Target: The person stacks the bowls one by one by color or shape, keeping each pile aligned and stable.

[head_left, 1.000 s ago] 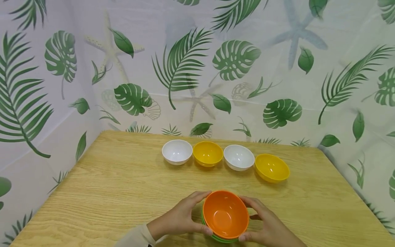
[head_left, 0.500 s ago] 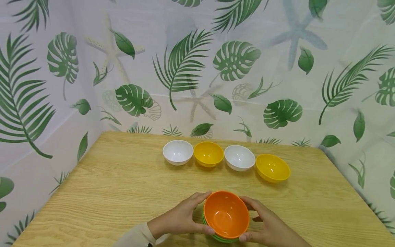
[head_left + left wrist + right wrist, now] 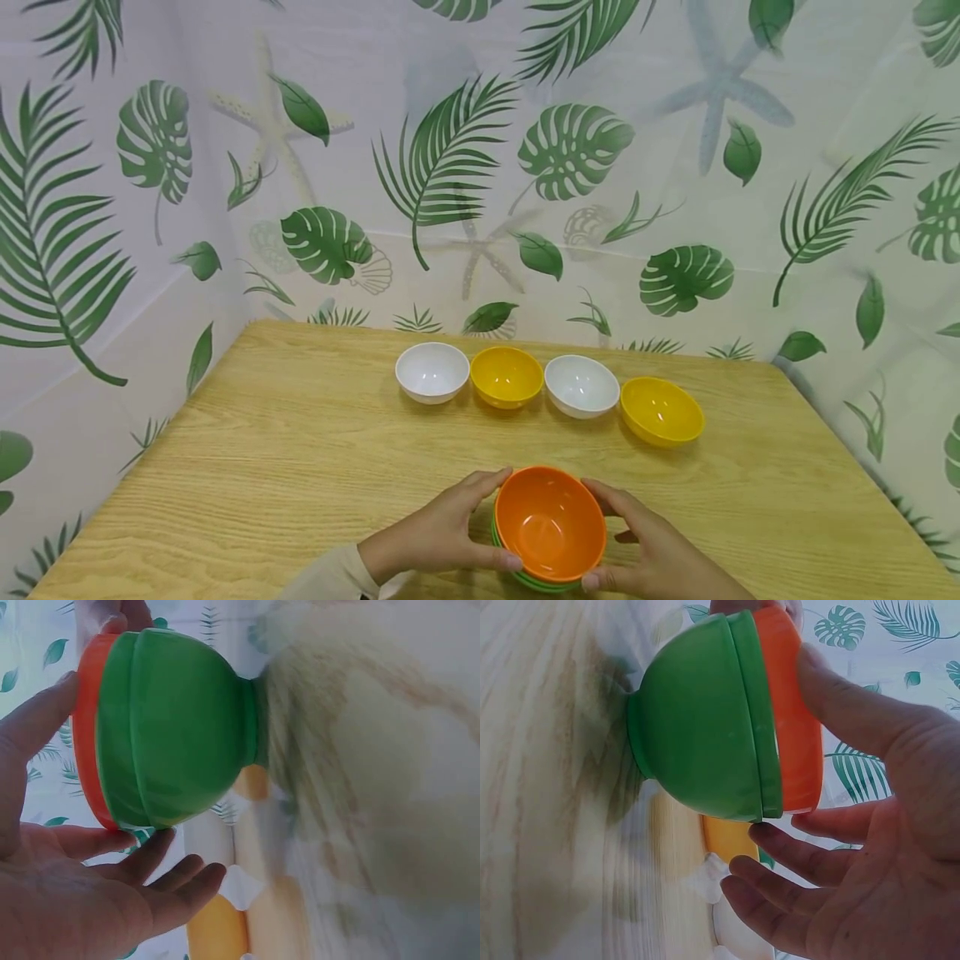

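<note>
The orange bowl point(image 3: 551, 521) is nested in the green bowls point(image 3: 184, 727), which are stood on the near part of the wooden table point(image 3: 300, 458), between the two hands. The orange rim is gripped by thumb and index finger of the left hand point(image 3: 447, 535) and, opposite, of the right hand point(image 3: 651, 548), the remaining fingers being held loosely extended beside the green sides. Farther back, a row is formed by a white bowl point(image 3: 432, 373), a yellow bowl point(image 3: 506, 378), a second white bowl point(image 3: 582, 387) and a second yellow bowl point(image 3: 662, 412).
</note>
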{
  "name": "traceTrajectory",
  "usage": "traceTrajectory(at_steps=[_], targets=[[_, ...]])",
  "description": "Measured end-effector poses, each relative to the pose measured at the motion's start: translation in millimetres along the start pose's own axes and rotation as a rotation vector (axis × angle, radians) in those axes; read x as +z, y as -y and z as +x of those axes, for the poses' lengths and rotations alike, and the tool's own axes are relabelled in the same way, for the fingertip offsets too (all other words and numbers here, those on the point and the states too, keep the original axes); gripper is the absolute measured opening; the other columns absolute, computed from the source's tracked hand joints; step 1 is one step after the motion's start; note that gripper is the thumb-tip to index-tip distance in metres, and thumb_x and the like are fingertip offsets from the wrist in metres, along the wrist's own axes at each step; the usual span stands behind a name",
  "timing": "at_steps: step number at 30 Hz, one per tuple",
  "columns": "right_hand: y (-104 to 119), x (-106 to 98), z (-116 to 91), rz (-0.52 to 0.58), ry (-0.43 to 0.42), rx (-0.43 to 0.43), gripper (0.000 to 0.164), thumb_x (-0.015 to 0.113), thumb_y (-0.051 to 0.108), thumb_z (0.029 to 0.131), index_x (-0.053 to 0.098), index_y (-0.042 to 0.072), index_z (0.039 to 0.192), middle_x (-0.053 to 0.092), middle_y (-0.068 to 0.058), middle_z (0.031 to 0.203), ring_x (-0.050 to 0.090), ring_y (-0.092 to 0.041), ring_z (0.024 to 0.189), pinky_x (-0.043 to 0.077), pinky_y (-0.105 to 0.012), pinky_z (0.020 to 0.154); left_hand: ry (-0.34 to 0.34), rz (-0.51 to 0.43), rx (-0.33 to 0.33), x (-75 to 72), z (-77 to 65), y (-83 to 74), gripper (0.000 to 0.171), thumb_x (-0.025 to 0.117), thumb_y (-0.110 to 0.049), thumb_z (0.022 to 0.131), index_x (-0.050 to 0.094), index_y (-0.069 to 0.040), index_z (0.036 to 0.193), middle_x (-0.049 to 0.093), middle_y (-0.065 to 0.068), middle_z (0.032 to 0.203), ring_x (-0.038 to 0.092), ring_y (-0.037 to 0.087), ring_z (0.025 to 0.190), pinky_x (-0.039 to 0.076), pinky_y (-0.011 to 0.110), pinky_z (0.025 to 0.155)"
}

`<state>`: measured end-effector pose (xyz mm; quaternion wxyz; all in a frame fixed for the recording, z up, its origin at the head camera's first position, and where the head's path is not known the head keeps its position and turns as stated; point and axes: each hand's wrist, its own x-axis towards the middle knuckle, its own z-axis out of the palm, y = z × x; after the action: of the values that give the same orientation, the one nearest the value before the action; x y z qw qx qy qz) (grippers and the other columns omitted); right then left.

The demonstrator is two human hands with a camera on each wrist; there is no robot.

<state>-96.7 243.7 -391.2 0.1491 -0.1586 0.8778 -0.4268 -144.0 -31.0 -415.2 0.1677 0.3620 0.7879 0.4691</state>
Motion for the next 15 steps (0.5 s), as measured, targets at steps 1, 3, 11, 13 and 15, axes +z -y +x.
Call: traceTrajectory(at_steps=[1,3,11,13,15], targets=[[0.6,-0.2,0.1,0.001,0.005,0.008,0.082,0.073,0.033,0.078,0.031,0.006,0.143,0.039,-0.014,0.140,0.040,-0.033,0.120,0.044,-0.046,0.089,0.002,0.009,-0.006,-0.2,0.1,-0.7,0.088,0.072,-0.039,0.078,0.028,-0.004,0.146,0.037,0.006,0.141,0.034,0.018,0.127,0.034,0.037,0.100],[1.6,-0.5,0.2,0.004,0.012,0.022,0.083,0.072,0.034,0.078,0.031,0.005,0.143,0.039,-0.015,0.140,0.040,-0.034,0.120,0.044,-0.046,0.089,0.006,0.018,-0.016,-0.7,0.2,-2.1,0.089,0.072,-0.040,0.078,0.028,-0.003,0.146,0.037,0.007,0.141,0.034,0.018,0.127,0.034,0.037,0.100],[6.2,-3.9,-0.3,-0.025,-0.021,-0.009,0.078,0.067,0.033,0.084,0.027,0.007,0.146,0.036,-0.017,0.141,0.038,-0.036,0.121,0.044,-0.045,0.091,0.012,0.024,-0.034,-1.2,-0.3,-4.9,0.092,0.072,-0.042,0.077,0.026,-0.004,0.147,0.035,0.010,0.141,0.034,0.021,0.127,0.035,0.038,0.099],[10.5,-5.1,-0.7,-0.038,-0.088,-0.031,0.069,0.061,0.032,0.089,0.029,0.009,0.145,0.038,-0.015,0.140,0.039,-0.035,0.122,0.043,-0.046,0.092,0.006,0.023,-0.024,-1.5,-0.3,-4.6,0.092,0.072,-0.043,0.077,0.025,-0.004,0.147,0.032,0.011,0.143,0.033,0.023,0.128,0.034,0.039,0.099],[15.6,-6.1,-0.7,-0.049,-0.185,-0.058,0.059,0.056,0.031,0.093,0.034,0.012,0.143,0.043,-0.010,0.138,0.041,-0.029,0.122,0.042,-0.044,0.093,-0.008,0.025,-0.015,-2.2,-0.2,-4.5,0.091,0.070,-0.046,0.078,0.025,-0.006,0.147,0.029,0.010,0.144,0.032,0.024,0.128,0.034,0.040,0.100]])
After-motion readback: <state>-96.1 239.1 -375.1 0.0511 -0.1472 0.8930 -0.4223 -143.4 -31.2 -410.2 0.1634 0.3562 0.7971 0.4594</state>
